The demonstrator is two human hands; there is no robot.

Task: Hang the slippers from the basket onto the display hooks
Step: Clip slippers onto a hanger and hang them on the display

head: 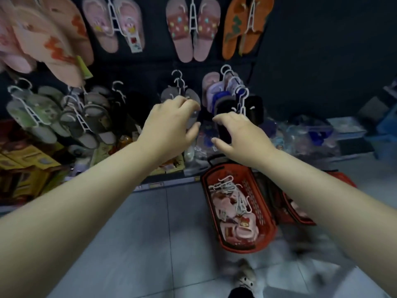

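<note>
Currently both hands are raised to the middle row of the dark display wall (311,50), at frame centre.

Task items: a grey pair of slippers (193,97) hangs on a white hanger (177,78) just above the left hand (171,119). The soles are plain and pale grey, and the detail is blurred. Just to its right hangs a black slipper (224,127), the front one of a tight stack of lilac, blue and black pairs on white hangers.

Grip, left: the fingers are curled over the front of the right grey slipper with the thumb beneath, so the grip is clamped on its lower half. The hanger hook sits above the knuckles.

Grip, right: on the right hand (238,132), forefinger and thumb are curved around the black slipper's lower edge, with the sole between them. Whether they press it firmly, I cannot tell.

Stock: the red basket (266,214) stands on the tiled floor (129,244) at lower centre-right, below the right forearm. It holds pink slippers (242,230) on white hangers, well apart from both hands.
</note>
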